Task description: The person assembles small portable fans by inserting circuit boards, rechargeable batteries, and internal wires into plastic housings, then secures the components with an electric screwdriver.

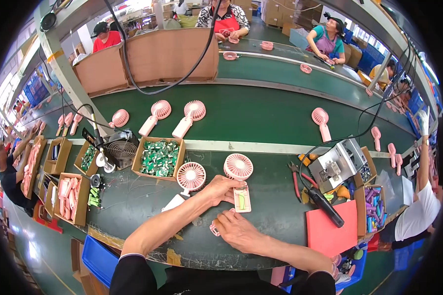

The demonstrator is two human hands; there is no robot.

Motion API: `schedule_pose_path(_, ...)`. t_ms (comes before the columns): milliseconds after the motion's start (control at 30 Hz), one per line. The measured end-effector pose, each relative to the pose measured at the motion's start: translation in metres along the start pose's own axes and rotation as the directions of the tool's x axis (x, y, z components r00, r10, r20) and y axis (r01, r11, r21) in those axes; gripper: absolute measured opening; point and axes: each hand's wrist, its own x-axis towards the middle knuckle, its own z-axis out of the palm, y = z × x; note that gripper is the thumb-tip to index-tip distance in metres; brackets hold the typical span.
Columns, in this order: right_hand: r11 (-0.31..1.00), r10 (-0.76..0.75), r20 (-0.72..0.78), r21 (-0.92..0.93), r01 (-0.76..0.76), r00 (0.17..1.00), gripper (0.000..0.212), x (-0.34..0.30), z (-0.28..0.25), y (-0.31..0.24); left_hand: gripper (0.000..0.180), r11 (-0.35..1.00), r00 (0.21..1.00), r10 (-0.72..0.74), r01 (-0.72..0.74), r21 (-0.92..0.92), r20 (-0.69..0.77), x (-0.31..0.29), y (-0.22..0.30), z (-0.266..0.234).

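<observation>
A pink handheld fan (238, 166) lies on the green workbench in front of me, its grille facing up. Its handle (242, 200) is uncovered and shows a small green part inside. My left hand (219, 191) grips this fan where head and handle meet. Just below the handle, my right hand (237, 232) is closed on a small pink plastic piece (214, 229), partly hidden by the fingers. Beside my left forearm rests a second pink fan (191, 176) with a whitish handle, partly covered by the arm.
Green circuit boards (160, 157) fill a carton at left; pink handle parts (69, 196) fill another. At right are pliers (295, 182), a metal fixture (335, 166), a black power screwdriver (325, 207), a red pad (332, 228) and purple cells (374, 209). More fans (320, 118) lie on the conveyor.
</observation>
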Motion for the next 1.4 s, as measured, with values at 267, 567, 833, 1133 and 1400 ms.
schedule_pose_path(267,0.987,-0.117,-0.073,-0.116,0.108,0.99,0.047,-0.001,0.005,0.001,0.032,1.0,1.0,0.003,-0.002,0.032,-0.02,-0.004,-0.005,0.001)
schedule_pose_path(567,0.576,0.398,0.001,0.778,-0.251,0.918,0.05,-0.051,-0.02,0.007,0.033,0.999,0.998,-0.031,0.03,0.029,0.054,-0.01,-0.017,-0.002)
schedule_pose_path(833,0.026,0.848,0.212,0.899,-0.438,0.486,0.053,-0.113,-0.009,0.065,0.036,0.995,0.991,-0.097,0.098,-0.004,0.09,-0.021,-0.037,0.007)
schedule_pose_path(1133,0.613,0.766,-0.219,0.532,-0.584,0.604,0.049,-0.106,-0.012,0.058,0.032,0.993,0.992,-0.105,0.108,-0.045,0.073,-0.026,-0.045,0.009)
schedule_pose_path(1400,-0.131,0.829,0.205,0.976,-0.176,0.521,0.044,-0.097,-0.004,0.058,0.032,0.998,0.998,0.057,-0.056,-0.008,0.027,-0.04,-0.052,0.014)
